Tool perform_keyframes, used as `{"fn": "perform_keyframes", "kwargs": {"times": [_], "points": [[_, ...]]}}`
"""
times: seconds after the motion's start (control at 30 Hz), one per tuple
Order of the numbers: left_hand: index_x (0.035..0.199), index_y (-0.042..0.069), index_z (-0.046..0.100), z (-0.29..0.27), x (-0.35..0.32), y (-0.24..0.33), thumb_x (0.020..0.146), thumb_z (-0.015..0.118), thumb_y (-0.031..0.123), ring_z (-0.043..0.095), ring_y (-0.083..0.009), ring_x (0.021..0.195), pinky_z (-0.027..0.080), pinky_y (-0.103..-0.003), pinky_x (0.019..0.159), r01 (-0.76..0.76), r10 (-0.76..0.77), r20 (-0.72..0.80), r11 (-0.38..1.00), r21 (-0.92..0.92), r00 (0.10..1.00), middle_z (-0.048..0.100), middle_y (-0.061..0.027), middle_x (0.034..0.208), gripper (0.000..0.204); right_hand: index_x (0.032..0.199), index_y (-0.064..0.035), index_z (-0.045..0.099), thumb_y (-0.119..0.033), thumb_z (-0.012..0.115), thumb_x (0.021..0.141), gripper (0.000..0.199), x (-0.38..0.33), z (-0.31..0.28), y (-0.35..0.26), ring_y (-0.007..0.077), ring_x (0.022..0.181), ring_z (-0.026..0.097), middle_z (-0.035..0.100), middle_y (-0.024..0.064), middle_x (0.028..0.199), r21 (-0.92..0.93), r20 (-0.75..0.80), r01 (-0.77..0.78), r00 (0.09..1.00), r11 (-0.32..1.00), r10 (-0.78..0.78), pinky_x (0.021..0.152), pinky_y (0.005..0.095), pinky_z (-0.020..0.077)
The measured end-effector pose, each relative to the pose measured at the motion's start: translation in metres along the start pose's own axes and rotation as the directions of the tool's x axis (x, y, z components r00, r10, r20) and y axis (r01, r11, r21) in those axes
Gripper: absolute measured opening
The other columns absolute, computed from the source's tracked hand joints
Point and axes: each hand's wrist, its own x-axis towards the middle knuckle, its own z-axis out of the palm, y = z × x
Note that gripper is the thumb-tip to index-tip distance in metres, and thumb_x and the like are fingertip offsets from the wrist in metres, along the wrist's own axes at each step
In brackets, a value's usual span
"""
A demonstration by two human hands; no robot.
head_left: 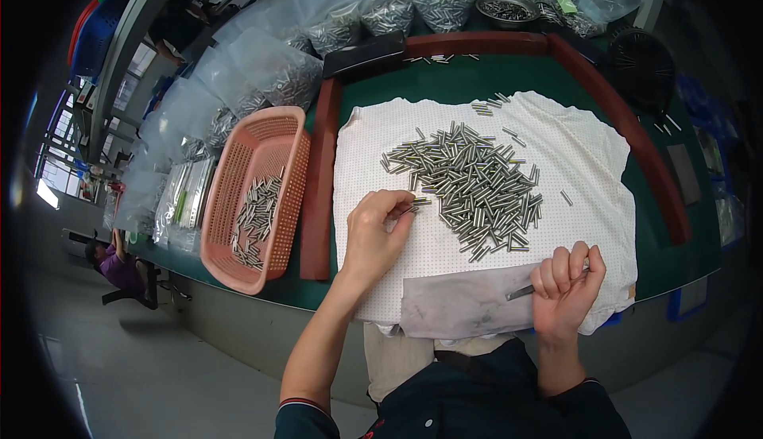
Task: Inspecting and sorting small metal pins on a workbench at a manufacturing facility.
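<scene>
A loose heap of short, shiny metal pins [485,185] lies on a white dotted cloth [588,145] in front of me. At the heap's left edge, my left hand [377,228] is closed, thumb and fingertips together on a few pins [420,201]. My right hand [566,284] makes a fist at the lower right, around a slim metal tool [520,293] whose flat end sticks out to the left; its exact kind is hidden by my fingers. Below that end a grey cloth strip [461,304] is spread along the near edge of the white cloth.
Left of the red wooden border [320,193], a pink plastic basket [299,177] holds more pins. Clear bags of metal parts [381,11] line the back and left. A metal bowl [509,10] of parts stands at the back, a black fan [640,65] at right. Another person [119,268] sits far left.
</scene>
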Motion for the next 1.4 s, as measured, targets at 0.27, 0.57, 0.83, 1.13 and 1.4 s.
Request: {"fn": "perform_keyframes", "kwargs": {"times": [0.27,0.57,0.83,1.13,1.4], "points": [[0.088,0.000,0.062,-0.012,-0.016,0.018,0.071,0.057,-0.005,0.055,-0.0161,0.067,0.045,-0.026,0.061,0.085,-0.084,0.020,0.995,-0.052,0.996,0.057,-0.0086,0.072,0.018,0.060,-0.0133,0.029,-0.030,0.024,0.093,0.038,-0.001,0.000,-0.001,0.0081,0.038,0.016,0.024,-0.0024,0.045,-0.004,-0.007,-0.005,1.000,1.000,0.005,0.039,0.0235,0.0188],[0.080,-0.001,0.063,-0.015,-0.059,0.030,0.068,0.065,-0.002,0.059,-0.0177,0.069,0.047,-0.025,0.063,0.085,-0.072,0.082,0.981,-0.174,0.994,0.061,-0.0090,0.075,0.012,0.060,-0.0129,0.029,-0.030,0.023,0.093,0.037,0.001,-0.001,-0.001,0.0083,0.039,0.016,0.024,-0.0021,0.046,-0.017,0.004,-0.011,1.000,1.000,0.011,0.039,0.0234,0.0188],[0.075,0.005,0.064,-0.012,-0.084,0.034,0.063,0.069,0.003,0.052,-0.0188,0.068,0.041,-0.029,0.059,-0.033,0.038,0.097,0.998,-0.047,0.995,0.058,-0.0035,0.070,0.013,0.061,-0.0126,0.029,-0.030,0.024,0.093,0.037,0.001,-0.002,-0.001,0.0082,0.040,0.017,0.024,-0.0019,0.047,-0.010,0.047,-0.001,0.999,1.000,0.002,0.039,0.0234,0.0190],[0.082,0.004,0.064,-0.017,-0.095,0.034,0.061,0.068,-0.002,0.050,-0.0178,0.071,0.041,-0.027,0.060,-0.054,0.066,0.151,0.995,-0.083,0.986,0.057,-0.0039,0.077,0.022,0.061,-0.0119,0.031,-0.033,0.021,0.093,0.040,-0.013,0.010,0.002,0.0084,0.039,0.017,0.026,-0.0015,0.047,0.024,0.251,0.037,0.967,0.999,-0.042,0.040,0.0234,0.0197],[0.087,0.004,0.064,-0.015,-0.094,0.038,0.061,0.067,-0.002,0.050,-0.0185,0.069,0.040,-0.028,0.058,-0.015,0.012,0.155,1.000,0.017,0.988,0.055,-0.0050,0.075,0.026,0.064,-0.0097,0.034,-0.033,0.024,0.092,0.038,-0.015,0.030,0.049,0.0085,0.041,0.019,0.030,-0.0004,0.049,-0.034,0.367,-0.052,0.928,0.998,0.061,0.044,0.0247,0.0220]]}}
